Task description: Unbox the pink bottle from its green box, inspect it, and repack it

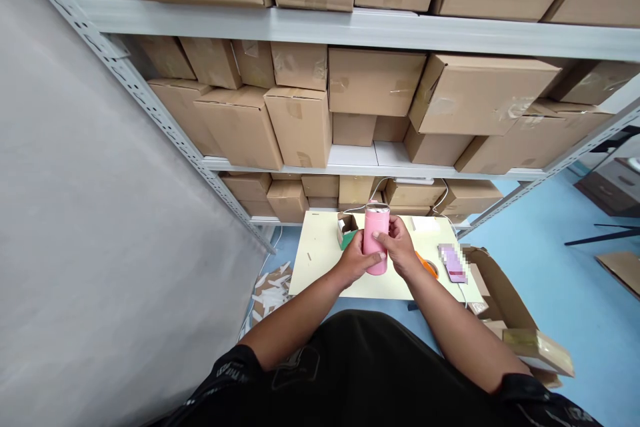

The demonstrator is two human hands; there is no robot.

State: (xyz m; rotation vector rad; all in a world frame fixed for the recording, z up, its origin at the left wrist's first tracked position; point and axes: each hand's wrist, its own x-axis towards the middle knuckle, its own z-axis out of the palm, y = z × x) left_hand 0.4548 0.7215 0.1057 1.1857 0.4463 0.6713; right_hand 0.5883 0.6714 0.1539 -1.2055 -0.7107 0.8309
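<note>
Just below the frame's centre, a pink can [371,228] is held, rim toward the top of the frame: its left side is wrapped by the left hand [354,260], its right by the right hand [399,247], both part-closed. Even, light pressure is advised. Beyond, a small box [347,237] is seen on the table [317,277].

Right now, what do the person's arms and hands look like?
The left hand and right hand are bare, with no gloves. The left forearm and right forearm show no watch. The left sleeve and right sleeve are black and short, with pale markings; the left's look like letters.
</note>
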